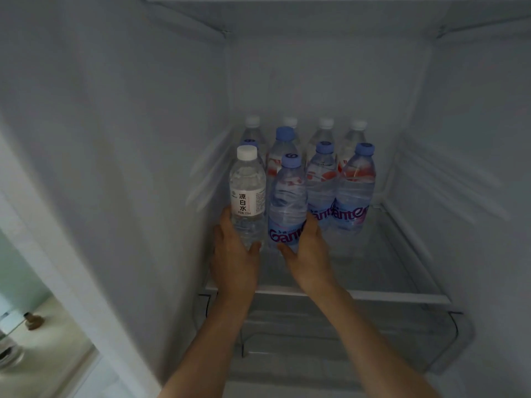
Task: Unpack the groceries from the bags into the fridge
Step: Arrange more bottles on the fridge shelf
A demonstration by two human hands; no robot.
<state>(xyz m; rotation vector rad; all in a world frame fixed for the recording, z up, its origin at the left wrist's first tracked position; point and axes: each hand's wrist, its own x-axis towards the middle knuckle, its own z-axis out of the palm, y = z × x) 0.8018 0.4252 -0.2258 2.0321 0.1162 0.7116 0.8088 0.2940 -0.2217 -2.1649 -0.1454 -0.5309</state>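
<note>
Both hands are reaching into the fridge (86, 139), onto its glass shelf (402, 295). The left hand (234, 254) is grasping the lower part of a clear bottle with a white cap and white label (247, 193), fingers and thumb wrapping around it at the near left of the shelf. The right hand (309, 248) is gripping the base of a blue-capped bottle with a blue label (287, 205), standing just beside the clear one, the two touching or nearly so. Farther back, more bottles are standing upright in rows: blue-capped ones (355, 185) to the right and white-capped ones (326, 130) along the far wall. A clear drawer (431, 349) is sitting below the shelf
</note>
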